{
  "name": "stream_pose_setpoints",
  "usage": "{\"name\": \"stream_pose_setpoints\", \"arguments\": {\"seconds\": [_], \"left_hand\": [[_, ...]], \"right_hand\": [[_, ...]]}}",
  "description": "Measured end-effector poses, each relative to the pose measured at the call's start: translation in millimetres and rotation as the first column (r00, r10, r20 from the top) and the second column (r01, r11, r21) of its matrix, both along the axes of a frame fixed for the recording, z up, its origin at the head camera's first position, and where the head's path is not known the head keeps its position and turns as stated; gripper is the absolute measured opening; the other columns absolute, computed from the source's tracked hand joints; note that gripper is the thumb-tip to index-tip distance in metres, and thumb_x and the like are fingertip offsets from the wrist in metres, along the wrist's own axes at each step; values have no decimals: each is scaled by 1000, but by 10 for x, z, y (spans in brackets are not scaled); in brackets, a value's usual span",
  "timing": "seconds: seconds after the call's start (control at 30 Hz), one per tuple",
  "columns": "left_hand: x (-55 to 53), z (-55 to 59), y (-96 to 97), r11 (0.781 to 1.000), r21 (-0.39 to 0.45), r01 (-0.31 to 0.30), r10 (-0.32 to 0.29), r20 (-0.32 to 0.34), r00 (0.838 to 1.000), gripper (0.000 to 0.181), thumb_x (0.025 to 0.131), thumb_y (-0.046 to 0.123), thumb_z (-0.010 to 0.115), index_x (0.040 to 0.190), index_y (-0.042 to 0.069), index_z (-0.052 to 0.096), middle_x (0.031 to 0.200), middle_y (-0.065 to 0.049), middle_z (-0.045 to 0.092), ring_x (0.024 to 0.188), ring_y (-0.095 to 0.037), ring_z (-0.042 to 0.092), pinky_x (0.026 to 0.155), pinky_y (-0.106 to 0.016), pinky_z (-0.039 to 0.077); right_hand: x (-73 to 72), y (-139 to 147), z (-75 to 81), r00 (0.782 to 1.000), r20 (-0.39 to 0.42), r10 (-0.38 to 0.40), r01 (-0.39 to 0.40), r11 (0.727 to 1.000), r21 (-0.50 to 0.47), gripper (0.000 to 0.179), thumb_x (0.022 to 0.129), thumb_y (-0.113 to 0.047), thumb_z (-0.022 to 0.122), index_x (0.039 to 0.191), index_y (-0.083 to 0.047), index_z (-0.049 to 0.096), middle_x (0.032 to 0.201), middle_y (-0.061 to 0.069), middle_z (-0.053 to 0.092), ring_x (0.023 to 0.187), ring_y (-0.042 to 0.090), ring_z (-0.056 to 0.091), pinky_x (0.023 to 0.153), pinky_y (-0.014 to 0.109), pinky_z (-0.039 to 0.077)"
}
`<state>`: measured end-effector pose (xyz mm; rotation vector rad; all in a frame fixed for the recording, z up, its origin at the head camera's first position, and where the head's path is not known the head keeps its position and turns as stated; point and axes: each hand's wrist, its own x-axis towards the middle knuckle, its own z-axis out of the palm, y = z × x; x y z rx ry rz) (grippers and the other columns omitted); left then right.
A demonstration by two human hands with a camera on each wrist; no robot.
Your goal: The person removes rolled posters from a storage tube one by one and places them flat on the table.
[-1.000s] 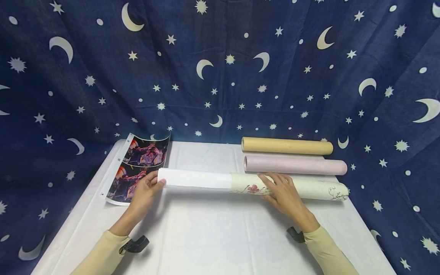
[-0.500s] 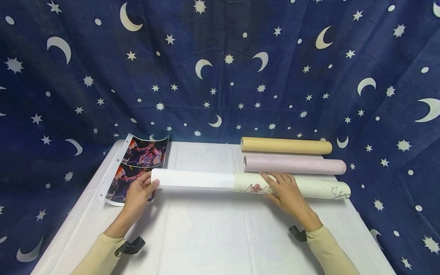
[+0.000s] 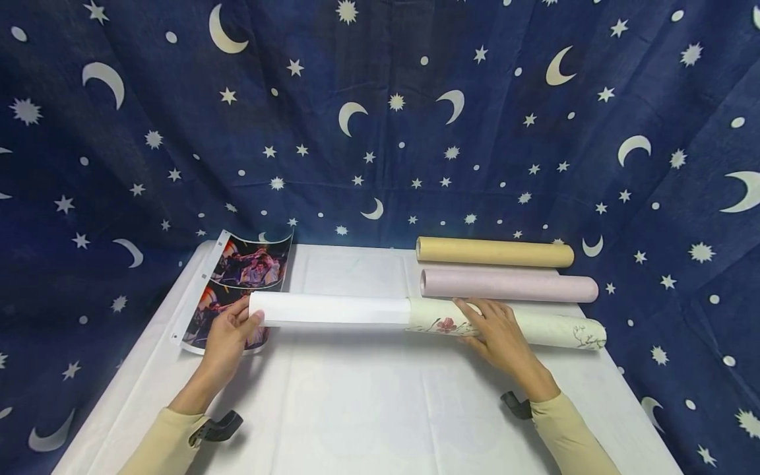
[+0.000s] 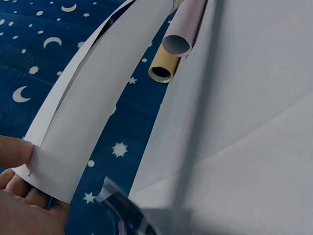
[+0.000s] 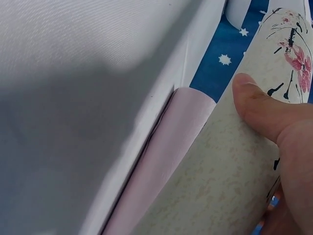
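In the head view a rolled white paper (image 3: 332,309) sticks out of the left end of a cream tube with a floral print (image 3: 558,328). My left hand (image 3: 222,346) pinches the paper's free left end, thumb on the near side; the left wrist view shows the thumb (image 4: 14,152) on the overlapping edge. My right hand (image 3: 499,340) grips the cream tube around its middle, near the red flower. In the right wrist view the thumb (image 5: 257,105) lies along the tube (image 5: 205,171). The paper's other end is hidden inside the tube.
Behind the cream tube lie a pink tube (image 3: 510,285) and, farther back, a yellow tube (image 3: 495,251). A curled sheet with two printed photos (image 3: 252,264) lies at the back left, partly behind my left hand. A starry blue curtain (image 3: 380,132) hangs behind the white table (image 3: 368,409).
My left hand has moved left with the white paper, and a longer stretch of it now shows outside the tube. The right hand and cream tube have shifted slightly right.
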<state>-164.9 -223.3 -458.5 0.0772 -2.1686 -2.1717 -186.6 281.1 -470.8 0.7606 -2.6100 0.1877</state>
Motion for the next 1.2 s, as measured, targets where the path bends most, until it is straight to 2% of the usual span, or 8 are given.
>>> {"name": "stream_pose_setpoints", "arguments": {"seconds": [0.07, 0.17, 0.3, 0.5, 0.7, 0.83, 1.07, 1.2], "left_hand": [[14, 16, -47, 1000, 1, -18, 18, -12, 1000, 58, 100, 12, 56, 146, -12, 30, 101, 28, 63, 96, 10, 62, 85, -8, 50], [37, 47, -130, 999, 9, -51, 51, -16, 999, 59, 100, 11, 55, 147, -13, 28, 99, 29, 62, 95, 11, 62, 85, -6, 49], [53, 74, -238, 996, 58, -67, 68, -17, 998, 65, 101, 13, 54, 149, -14, 20, 104, 27, 60, 98, 11, 62, 88, -5, 47], [67, 75, -331, 986, 136, -95, 95, 3, 995, 73, 99, 19, 58, 150, -13, 18, 109, 21, 58, 98, 10, 62, 85, -6, 49], [74, 97, -349, 968, 237, -86, 99, -43, 994, 71, 98, 13, 60, 147, -16, 19, 106, 20, 65, 97, 7, 65, 86, -8, 50], [83, 112, -364, 968, 233, -91, 104, -47, 993, 70, 98, 13, 60, 146, -16, 20, 107, 20, 64, 99, 8, 64, 89, -6, 48], [88, 111, -396, 974, 195, -114, 115, 7, 993, 75, 98, 19, 61, 151, -11, 17, 114, 17, 62, 101, 10, 62, 86, -3, 47], [86, 112, -396, 979, 162, -126, 126, 12, 992, 73, 98, 20, 61, 151, -10, 20, 114, 17, 62, 101, 9, 61, 87, -2, 46]], "right_hand": [[1, 19, 4, 1000, 9, -11, 11, 1000, -7, 80, 77, -35, 81, 146, -20, 45, 131, 12, 57, 119, 38, 54, 98, 59, 39], [7, 58, 16, 999, 17, -32, 33, 999, -20, 80, 76, -35, 82, 146, -20, 45, 130, 12, 57, 118, 39, 54, 99, 60, 38], [13, 125, 21, 998, 16, -60, 60, 998, -26, 80, 75, -33, 83, 145, -20, 46, 130, 13, 57, 117, 40, 55, 99, 61, 38], [13, 198, -15, 997, 43, -66, 67, 998, -9, 80, 76, -32, 83, 146, -21, 45, 130, 16, 58, 116, 43, 55, 98, 63, 39], [-36, 279, -48, 994, 79, -77, 75, 997, 29, 82, 75, -31, 85, 146, -21, 45, 130, 18, 58, 116, 44, 56, 97, 64, 39], [-110, 350, -72, 993, 86, -83, 79, 996, 47, 83, 73, -28, 86, 145, -19, 46, 130, 18, 59, 114, 45, 56, 96, 64, 40], [-225, 435, -147, 996, 71, -61, 55, 996, 75, 82, 73, -28, 86, 144, -18, 47, 126, 18, 60, 112, 43, 57, 93, 63, 41], [-284, 462, -186, 996, 67, -60, 54, 994, 95, 83, 72, -27, 87, 144, -20, 47, 127, 16, 60, 113, 42, 57, 93, 62, 42]]}}
